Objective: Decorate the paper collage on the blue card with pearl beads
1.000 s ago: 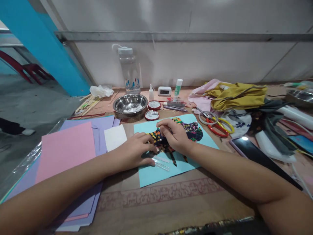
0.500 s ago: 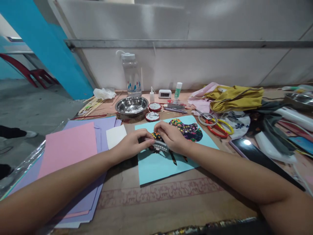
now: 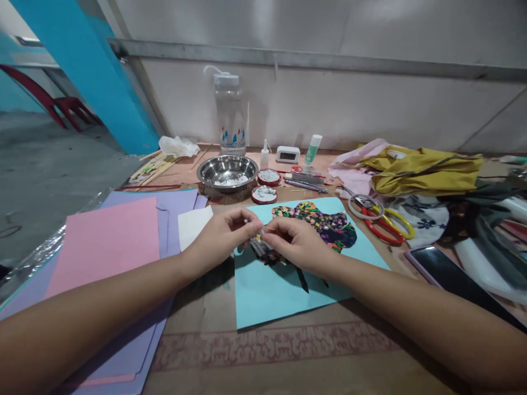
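At the left, a pink paper (image 3: 109, 241) lies on purple papers (image 3: 177, 198), and behind them there are thin wooden sticks (image 3: 154, 170). Next comes a white paper (image 3: 194, 226), close to the left hand (image 3: 224, 233), whose thumb and finger are pinched together on a small strip (image 3: 260, 252). This strip is blurred and partly hidden; it is between the two hands, above the blue sheet (image 3: 267, 307). Behind stand a water bottle (image 3: 230, 118) and a metal bowl (image 3: 206, 182), with two round lids (image 3: 264, 201) beside the bowl. The right hand (image 3: 300, 241) has its fingertips together, just beside the left ones; whether they hold something, I cannot tell. Under it, a flowered cloth shape (image 3: 329, 227) lies on the blue sheet. Farther to the right are scissors (image 3: 387, 233), a yellow cloth (image 3: 428, 170) behind them, and a phone (image 3: 453, 274) near the right forearm.
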Motion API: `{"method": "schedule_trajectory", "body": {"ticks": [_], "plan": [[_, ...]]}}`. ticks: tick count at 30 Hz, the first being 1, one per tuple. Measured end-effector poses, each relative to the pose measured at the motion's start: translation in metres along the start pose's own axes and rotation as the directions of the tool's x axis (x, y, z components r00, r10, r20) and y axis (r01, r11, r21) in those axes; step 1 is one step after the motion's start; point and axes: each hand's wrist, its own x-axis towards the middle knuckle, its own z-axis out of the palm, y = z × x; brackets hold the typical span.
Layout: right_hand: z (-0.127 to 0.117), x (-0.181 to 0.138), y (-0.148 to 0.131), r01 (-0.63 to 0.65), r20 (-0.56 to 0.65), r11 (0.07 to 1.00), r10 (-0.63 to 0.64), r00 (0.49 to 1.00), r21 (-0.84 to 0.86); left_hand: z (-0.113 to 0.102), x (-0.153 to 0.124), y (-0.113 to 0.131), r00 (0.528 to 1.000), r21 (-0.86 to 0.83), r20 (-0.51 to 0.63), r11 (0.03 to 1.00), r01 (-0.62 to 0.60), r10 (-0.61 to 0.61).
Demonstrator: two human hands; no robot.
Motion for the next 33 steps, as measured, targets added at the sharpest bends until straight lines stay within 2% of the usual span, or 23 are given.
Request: {"method": "schedule_trajectory", "body": {"ticks": [4,10,15,20,22,26,33], "plan": [[0.006,-0.003,0.0,0.036,0.015,0.999,-0.037,0.999,0.002,-0.002,0.004,-0.005,0.999,-0.007,-0.002,0.999,-0.032,0.032],[0.007,-0.001,0.0,-0.059,-0.026,0.986,0.064,0.998,0.154,0.001,0.002,-0.006,0.998,0.016,-0.047,0.999,-0.028,0.028],[0.006,-0.002,0.0,-0.028,0.0,0.999,0.028,1.0,-0.03,0.002,-0.001,-0.004,0.995,0.044,-0.084,0.998,-0.055,0.058],[0.003,-0.009,-0.002,0.096,0.028,0.985,-0.093,0.995,-0.142,0.001,0.001,-0.004,0.995,0.084,-0.079,0.995,-0.046,0.052],[0.0,-0.011,-0.002,0.139,-0.034,0.977,-0.146,0.989,-0.164,0.001,0.001,-0.003,0.997,0.094,-0.068,0.995,-0.036,0.043],[-0.004,-0.011,-0.001,0.145,-0.224,0.965,-0.194,0.955,-0.218,0.003,-0.003,0.0,0.998,0.135,-0.035,0.99,-0.048,0.053],[-0.007,-0.003,0.008,0.183,-0.242,0.928,-0.268,0.932,-0.324,0.005,-0.006,-0.002,0.996,0.241,-0.013,0.967,-0.08,0.086]]}}
